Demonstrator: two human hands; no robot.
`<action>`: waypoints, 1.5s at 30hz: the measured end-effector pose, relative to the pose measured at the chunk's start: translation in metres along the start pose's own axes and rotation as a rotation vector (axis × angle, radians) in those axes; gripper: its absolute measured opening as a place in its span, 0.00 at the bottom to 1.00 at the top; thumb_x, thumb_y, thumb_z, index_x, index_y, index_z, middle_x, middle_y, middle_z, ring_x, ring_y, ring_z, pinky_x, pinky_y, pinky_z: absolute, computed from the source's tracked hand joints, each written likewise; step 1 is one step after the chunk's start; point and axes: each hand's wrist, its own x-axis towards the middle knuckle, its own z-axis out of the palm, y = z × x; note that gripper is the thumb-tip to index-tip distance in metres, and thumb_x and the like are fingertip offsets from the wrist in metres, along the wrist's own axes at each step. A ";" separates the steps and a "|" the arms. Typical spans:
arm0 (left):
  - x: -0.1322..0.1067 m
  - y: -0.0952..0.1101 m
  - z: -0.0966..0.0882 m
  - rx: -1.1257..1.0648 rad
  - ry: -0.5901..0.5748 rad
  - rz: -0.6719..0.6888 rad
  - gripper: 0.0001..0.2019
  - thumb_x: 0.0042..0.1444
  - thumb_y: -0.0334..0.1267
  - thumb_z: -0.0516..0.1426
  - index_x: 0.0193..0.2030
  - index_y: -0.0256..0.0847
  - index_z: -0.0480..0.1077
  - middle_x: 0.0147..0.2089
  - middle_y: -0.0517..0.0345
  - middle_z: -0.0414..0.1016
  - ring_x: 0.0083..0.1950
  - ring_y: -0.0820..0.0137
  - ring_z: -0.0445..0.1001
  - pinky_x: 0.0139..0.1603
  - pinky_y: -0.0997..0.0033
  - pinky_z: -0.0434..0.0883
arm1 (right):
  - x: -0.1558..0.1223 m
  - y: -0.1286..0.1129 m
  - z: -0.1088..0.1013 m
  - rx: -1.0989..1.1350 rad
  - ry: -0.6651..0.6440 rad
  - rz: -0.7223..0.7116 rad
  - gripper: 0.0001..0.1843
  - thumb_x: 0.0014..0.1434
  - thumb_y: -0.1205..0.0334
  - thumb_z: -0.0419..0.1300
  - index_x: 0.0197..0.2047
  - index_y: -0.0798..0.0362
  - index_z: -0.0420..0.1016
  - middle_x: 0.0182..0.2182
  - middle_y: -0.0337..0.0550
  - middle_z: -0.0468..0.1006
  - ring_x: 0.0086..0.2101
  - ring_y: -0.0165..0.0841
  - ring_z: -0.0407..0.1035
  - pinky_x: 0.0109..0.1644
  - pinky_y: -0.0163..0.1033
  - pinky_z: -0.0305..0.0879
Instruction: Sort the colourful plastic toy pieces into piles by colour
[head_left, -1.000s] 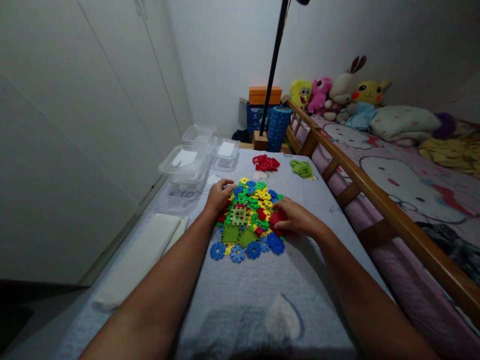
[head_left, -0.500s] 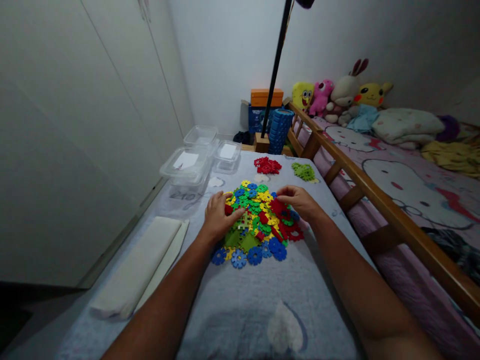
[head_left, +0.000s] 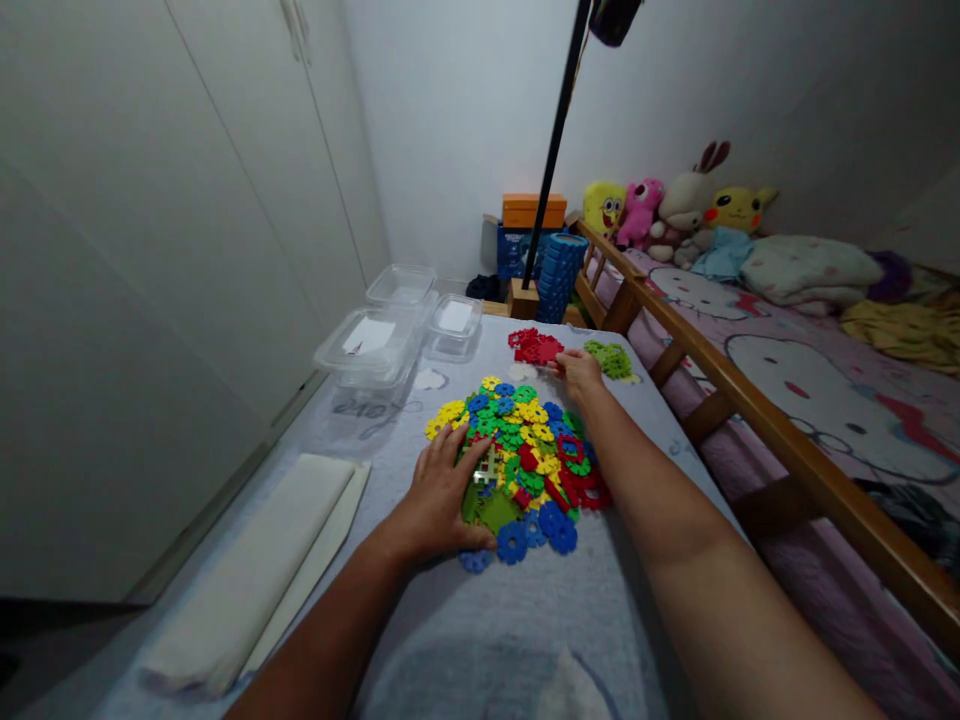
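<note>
The left hand (head_left: 439, 500), spread on the heap (head_left: 517, 440), could scatter its left side by pushing, while beyond it the right hand (head_left: 582, 374) pinches a red piece (head_left: 551, 349).

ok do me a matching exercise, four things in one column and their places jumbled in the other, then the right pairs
1. left hand
2. right hand
3. green pile
4. boxes

A. near the far right corner of the cloth
B. on the far left part of the cloth
C. at the left side of the mixed pile
D. at the red pile

Pairs: 1-C, 2-D, 3-A, 4-B
</note>
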 end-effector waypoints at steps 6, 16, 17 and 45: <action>0.007 -0.007 0.003 -0.061 0.141 0.065 0.46 0.45 0.49 0.71 0.72 0.47 0.61 0.76 0.42 0.52 0.77 0.43 0.50 0.74 0.36 0.54 | 0.017 0.000 0.024 0.039 0.035 0.034 0.15 0.52 0.74 0.66 0.32 0.51 0.63 0.17 0.27 0.71 0.17 0.23 0.69 0.19 0.23 0.66; 0.020 -0.003 0.010 -0.086 0.270 0.005 0.41 0.51 0.50 0.66 0.71 0.44 0.61 0.73 0.41 0.56 0.74 0.47 0.55 0.74 0.41 0.55 | 0.004 -0.003 0.025 0.046 -0.075 0.021 0.12 0.50 0.75 0.62 0.35 0.52 0.66 0.26 0.32 0.75 0.26 0.24 0.74 0.30 0.27 0.72; 0.021 -0.002 0.011 -0.071 0.271 -0.010 0.41 0.52 0.50 0.65 0.71 0.44 0.61 0.73 0.41 0.56 0.74 0.47 0.54 0.74 0.41 0.55 | 0.001 -0.003 0.021 0.027 -0.090 0.009 0.12 0.49 0.74 0.62 0.35 0.51 0.67 0.27 0.32 0.75 0.27 0.25 0.73 0.31 0.28 0.72; 0.090 0.021 0.004 -0.154 0.412 -0.063 0.25 0.64 0.51 0.57 0.62 0.40 0.68 0.67 0.42 0.67 0.69 0.54 0.65 0.71 0.49 0.60 | -0.150 0.023 -0.141 -1.160 -0.595 -0.587 0.49 0.43 0.55 0.77 0.68 0.46 0.68 0.56 0.52 0.72 0.55 0.47 0.69 0.59 0.50 0.68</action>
